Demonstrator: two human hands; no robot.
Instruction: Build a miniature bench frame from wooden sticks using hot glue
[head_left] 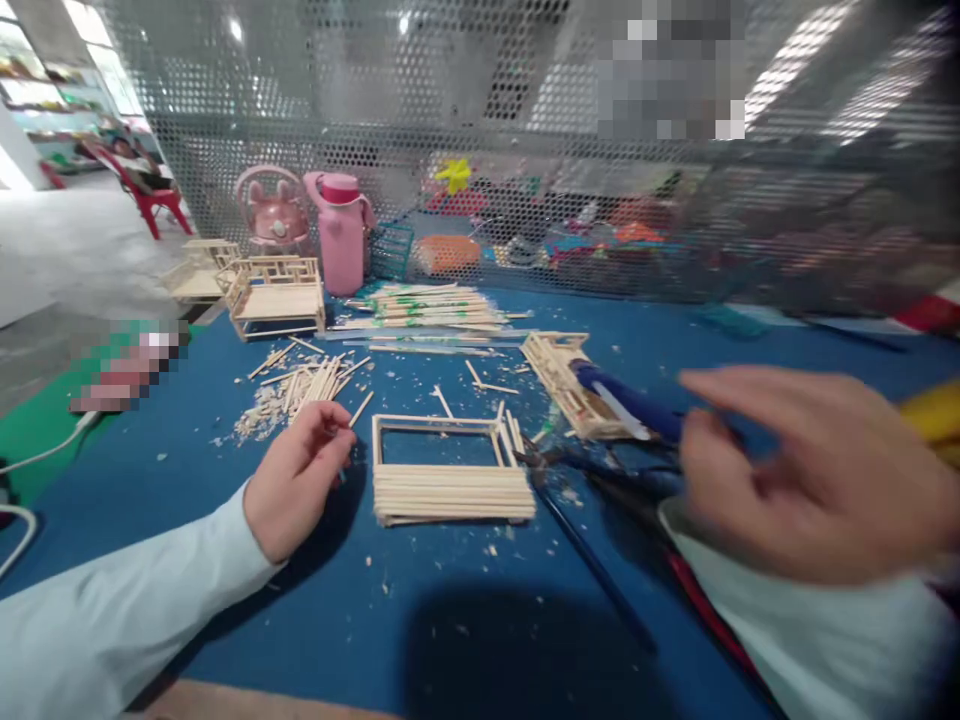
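Note:
My left hand (304,480) is closed in a pinch, with a short thin wooden stick (361,410) poking up from its fingertips. Just right of it lies a small frame of wooden sticks (454,492), its near half covered by a row of sticks laid side by side. My right hand (810,470), smeared by motion, hovers at the right with thumb and forefinger apart and nothing visible between them. Near its fingers are a blue and white tool (626,400) and dark-handled pliers (551,458), whose jaws lie by the frame's right corner.
Behind stand stick-built miniature benches (277,295), a pink bottle (343,235) and a bundle of sticks (435,308). Loose sticks and scraps (300,390) lie behind my left hand. Another stick model (574,385) is at the right. A perforated metal screen (480,90) closes the back.

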